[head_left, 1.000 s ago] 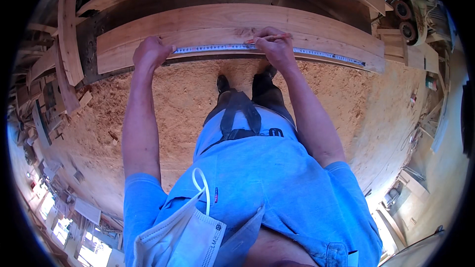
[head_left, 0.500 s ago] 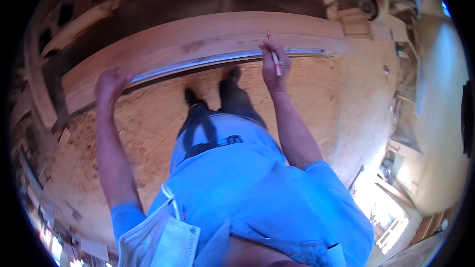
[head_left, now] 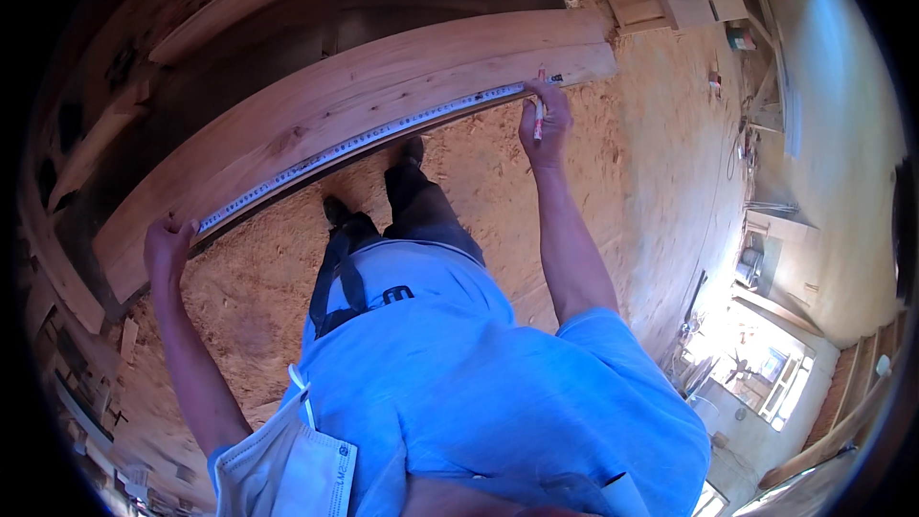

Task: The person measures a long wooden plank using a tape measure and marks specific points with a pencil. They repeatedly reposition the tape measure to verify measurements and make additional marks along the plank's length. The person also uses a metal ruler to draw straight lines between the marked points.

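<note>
A long wooden board [head_left: 287, 139] spans the view before me, slanting from lower left to upper right. Along its near edge a white tape measure [head_left: 364, 138] is stretched straight. My left hand [head_left: 168, 247] is closed at the tape's left end, fingers pinched on it by the board's edge. Toward the board's right end, my right hand [head_left: 548, 129] grips a slim red-and-white pen [head_left: 539, 117] held upright. Its fingers also touch the tape there, and a short piece of tape shows past them. Whether the right hand also clasps the tape is hidden.
Sawdust and shavings cover the floor [head_left: 632, 201] around my feet. More timber [head_left: 230, 5] lies beyond the board. A wooden frame piece [head_left: 634, 2] stands past its right end. A pale sheet [head_left: 838, 153] rises along the right side; a face mask [head_left: 287, 464] hangs at my chest.
My view has shifted, so board and hands appear lower at the left. My right hand sits nearer the board's right end. The blurred tape is now sharp, and both hands keep their grip.
</note>
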Demonstrator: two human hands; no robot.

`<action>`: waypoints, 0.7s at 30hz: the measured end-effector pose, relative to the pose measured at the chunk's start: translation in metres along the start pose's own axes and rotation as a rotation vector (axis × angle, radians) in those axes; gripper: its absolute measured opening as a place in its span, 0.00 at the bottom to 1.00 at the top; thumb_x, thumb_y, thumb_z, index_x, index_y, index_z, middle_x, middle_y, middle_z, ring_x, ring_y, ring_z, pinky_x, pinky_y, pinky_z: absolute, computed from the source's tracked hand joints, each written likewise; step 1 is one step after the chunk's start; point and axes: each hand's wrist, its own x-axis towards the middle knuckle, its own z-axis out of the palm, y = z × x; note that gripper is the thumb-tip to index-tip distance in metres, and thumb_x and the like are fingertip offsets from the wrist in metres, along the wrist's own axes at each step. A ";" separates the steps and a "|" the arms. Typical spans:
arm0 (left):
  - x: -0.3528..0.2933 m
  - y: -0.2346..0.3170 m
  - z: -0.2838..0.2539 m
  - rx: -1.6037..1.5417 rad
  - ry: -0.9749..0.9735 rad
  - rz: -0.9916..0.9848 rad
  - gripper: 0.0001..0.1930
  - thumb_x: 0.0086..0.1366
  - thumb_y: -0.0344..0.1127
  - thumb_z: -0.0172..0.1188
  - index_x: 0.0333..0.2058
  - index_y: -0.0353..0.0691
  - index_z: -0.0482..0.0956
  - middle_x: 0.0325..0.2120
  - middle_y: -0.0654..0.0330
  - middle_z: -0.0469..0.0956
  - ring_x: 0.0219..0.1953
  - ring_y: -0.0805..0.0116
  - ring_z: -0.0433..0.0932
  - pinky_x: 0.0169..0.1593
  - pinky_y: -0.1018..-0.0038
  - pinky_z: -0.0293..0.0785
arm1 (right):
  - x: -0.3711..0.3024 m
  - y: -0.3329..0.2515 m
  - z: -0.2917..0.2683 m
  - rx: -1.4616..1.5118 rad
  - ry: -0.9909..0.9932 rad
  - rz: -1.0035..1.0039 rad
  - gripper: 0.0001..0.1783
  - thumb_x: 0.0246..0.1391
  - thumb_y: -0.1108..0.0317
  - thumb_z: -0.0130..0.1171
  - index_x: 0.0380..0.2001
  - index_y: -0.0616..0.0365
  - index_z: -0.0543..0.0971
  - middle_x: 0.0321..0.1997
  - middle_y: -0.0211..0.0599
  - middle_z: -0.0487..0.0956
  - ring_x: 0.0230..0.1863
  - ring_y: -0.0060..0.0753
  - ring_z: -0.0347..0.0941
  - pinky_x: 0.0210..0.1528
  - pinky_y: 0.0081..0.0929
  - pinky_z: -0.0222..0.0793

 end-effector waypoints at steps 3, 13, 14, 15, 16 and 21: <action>0.001 -0.001 0.002 0.010 -0.012 0.010 0.22 0.53 0.49 0.73 0.25 0.33 0.77 0.21 0.50 0.76 0.26 0.57 0.76 0.34 0.62 0.69 | 0.006 0.010 -0.001 -0.029 -0.015 -0.055 0.16 0.44 0.81 0.62 0.38 0.55 0.84 0.41 0.41 0.83 0.48 0.46 0.77 0.53 0.38 0.71; 0.014 -0.020 0.010 -0.024 -0.032 -0.010 0.21 0.53 0.47 0.74 0.27 0.33 0.79 0.21 0.56 0.77 0.25 0.65 0.74 0.33 0.65 0.68 | 0.025 0.025 0.006 0.028 -0.078 -0.138 0.13 0.44 0.81 0.64 0.34 0.53 0.84 0.34 0.37 0.83 0.41 0.43 0.78 0.48 0.37 0.72; 0.013 -0.019 0.010 -0.034 -0.044 -0.018 0.20 0.54 0.47 0.74 0.26 0.34 0.79 0.21 0.57 0.77 0.25 0.67 0.74 0.33 0.66 0.68 | 0.027 0.024 0.005 0.028 -0.087 -0.141 0.13 0.44 0.81 0.64 0.33 0.53 0.84 0.33 0.37 0.83 0.41 0.43 0.78 0.48 0.37 0.72; 0.014 -0.019 0.010 -0.034 -0.041 -0.029 0.20 0.53 0.47 0.74 0.26 0.34 0.79 0.20 0.57 0.76 0.25 0.67 0.74 0.33 0.66 0.68 | 0.028 0.024 0.004 0.026 -0.098 -0.146 0.12 0.44 0.81 0.64 0.33 0.53 0.84 0.33 0.37 0.83 0.41 0.43 0.78 0.48 0.37 0.72; 0.014 -0.020 0.011 -0.035 -0.036 -0.040 0.20 0.53 0.47 0.75 0.25 0.35 0.79 0.20 0.58 0.76 0.25 0.67 0.73 0.33 0.66 0.68 | 0.030 0.025 0.004 0.024 -0.109 -0.153 0.12 0.44 0.81 0.64 0.33 0.53 0.84 0.33 0.37 0.83 0.40 0.43 0.78 0.48 0.37 0.72; 0.015 -0.023 0.010 -0.062 -0.054 -0.030 0.19 0.53 0.46 0.75 0.24 0.35 0.80 0.19 0.58 0.76 0.24 0.67 0.74 0.32 0.67 0.69 | 0.040 0.025 -0.001 0.030 -0.186 -0.230 0.13 0.42 0.81 0.63 0.33 0.54 0.83 0.32 0.38 0.83 0.39 0.44 0.78 0.46 0.38 0.72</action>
